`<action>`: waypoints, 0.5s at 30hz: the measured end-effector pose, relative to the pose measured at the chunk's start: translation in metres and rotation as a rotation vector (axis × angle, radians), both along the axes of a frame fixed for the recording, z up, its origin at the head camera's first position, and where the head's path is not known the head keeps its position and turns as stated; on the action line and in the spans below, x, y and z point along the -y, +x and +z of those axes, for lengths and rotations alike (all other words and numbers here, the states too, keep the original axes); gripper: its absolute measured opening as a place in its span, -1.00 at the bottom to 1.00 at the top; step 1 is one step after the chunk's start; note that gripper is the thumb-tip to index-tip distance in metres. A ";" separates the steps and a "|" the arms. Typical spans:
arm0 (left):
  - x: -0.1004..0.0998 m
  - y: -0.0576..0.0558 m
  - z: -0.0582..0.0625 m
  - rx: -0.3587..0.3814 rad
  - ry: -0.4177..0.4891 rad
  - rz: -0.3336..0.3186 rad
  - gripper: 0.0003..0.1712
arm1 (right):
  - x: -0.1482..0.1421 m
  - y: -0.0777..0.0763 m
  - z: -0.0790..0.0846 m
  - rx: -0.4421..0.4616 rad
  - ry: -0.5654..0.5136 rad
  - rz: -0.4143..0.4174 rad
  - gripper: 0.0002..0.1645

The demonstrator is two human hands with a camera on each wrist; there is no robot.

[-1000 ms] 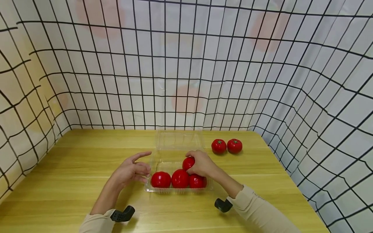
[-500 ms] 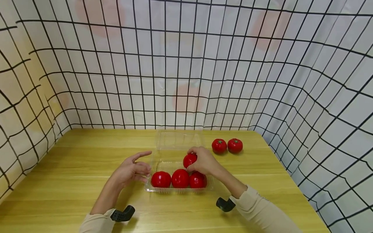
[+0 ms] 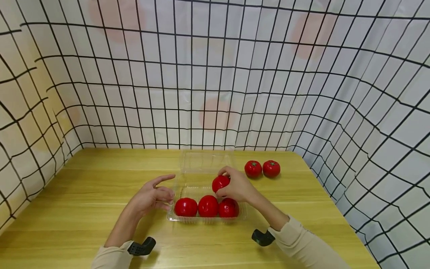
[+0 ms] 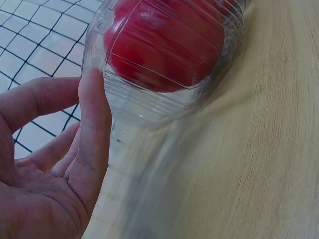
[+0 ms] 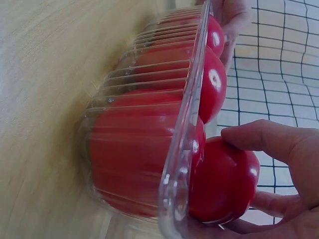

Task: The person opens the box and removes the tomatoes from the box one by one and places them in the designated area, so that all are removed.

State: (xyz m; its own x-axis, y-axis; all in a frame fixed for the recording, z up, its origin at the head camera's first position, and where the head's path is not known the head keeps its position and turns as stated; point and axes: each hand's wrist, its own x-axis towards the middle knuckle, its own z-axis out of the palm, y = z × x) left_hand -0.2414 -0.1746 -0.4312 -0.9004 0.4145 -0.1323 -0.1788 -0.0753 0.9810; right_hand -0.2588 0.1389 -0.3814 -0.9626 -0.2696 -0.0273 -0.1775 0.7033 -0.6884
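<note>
The right hand (image 3: 238, 186) pinches a round, glossy red tomato (image 3: 220, 184) just right of the frame's centre; in that grip, fingertips lie over its far edge and the thumb over its near edge. In the right wrist view the gripped tomato sits at the lower centre, just beyond the rim of a clear ribbed plastic box (image 3: 208, 219). Whether it touches the floor of the box cannot be told.

The left hand (image 3: 152, 196) is at the box's left end, its grip pinching the thin rim, with one finger stretched out toward the clear plastic lid (image 3: 206, 163), which lies open behind the box.

Along the front of the box, lower centre, three more red tomatoes sit in a row: a left one (image 3: 186, 207), a middle one (image 3: 208, 206) and a right one (image 3: 228, 207), the last nearest the right hand's grip. Two red tomatoes with green tops (image 3: 253, 169) stand side by side on the yellow wood-grain bench (image 3: 100, 194), right of the lid.

The tomatoes' visible skins are plain; a small dark mark on the beige right sleeve (image 3: 309, 244) is too small to read.
</note>
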 end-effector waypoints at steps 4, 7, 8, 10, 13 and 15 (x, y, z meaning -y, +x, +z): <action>0.000 0.000 0.001 -0.005 -0.001 -0.001 -0.08 | -0.001 0.001 0.001 -0.017 0.014 -0.003 -0.29; 0.000 0.000 0.002 -0.005 -0.005 -0.002 -0.08 | -0.002 0.002 0.001 -0.020 0.038 0.010 -0.22; 0.000 0.001 0.002 -0.004 -0.005 -0.002 -0.08 | -0.002 0.002 0.001 -0.020 0.046 0.012 -0.20; 0.000 0.001 0.002 -0.004 -0.006 -0.001 -0.08 | -0.002 0.002 0.001 -0.019 0.063 0.009 -0.18; -0.001 0.001 0.001 -0.005 -0.006 0.000 -0.08 | -0.001 0.002 0.000 -0.017 0.068 -0.001 -0.19; -0.001 0.000 0.001 -0.008 -0.007 -0.001 -0.08 | -0.001 0.003 0.000 -0.012 0.060 -0.008 -0.22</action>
